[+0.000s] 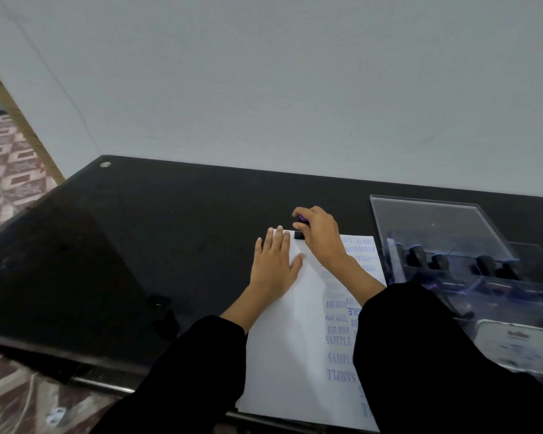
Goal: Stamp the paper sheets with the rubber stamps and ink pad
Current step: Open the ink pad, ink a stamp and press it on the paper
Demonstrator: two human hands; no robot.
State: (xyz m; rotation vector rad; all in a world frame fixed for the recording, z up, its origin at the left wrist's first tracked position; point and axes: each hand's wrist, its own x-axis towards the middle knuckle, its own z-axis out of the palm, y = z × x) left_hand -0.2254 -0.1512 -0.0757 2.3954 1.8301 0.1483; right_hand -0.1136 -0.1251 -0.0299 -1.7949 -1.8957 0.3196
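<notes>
A stack of white paper sheets (295,333) lies on the black glass table (123,245). The top sheet is mostly blank; the sheet beneath shows blue "SAMPLE" and "AIR MAIL" prints on its right side. My left hand (275,267) rests flat on the top sheet with straight fingers. My right hand (318,233) grips a rubber stamp (299,234) with a purple handle and black base, set on the far edge of the top sheet. Both sleeves are black.
A clear plastic box (436,233) with its lid raised stands at the right and holds several black-handled stamps (419,256). A metal ink pad tin (518,346) sits in front of it. The wall rises behind the table; patterned floor lies at the left.
</notes>
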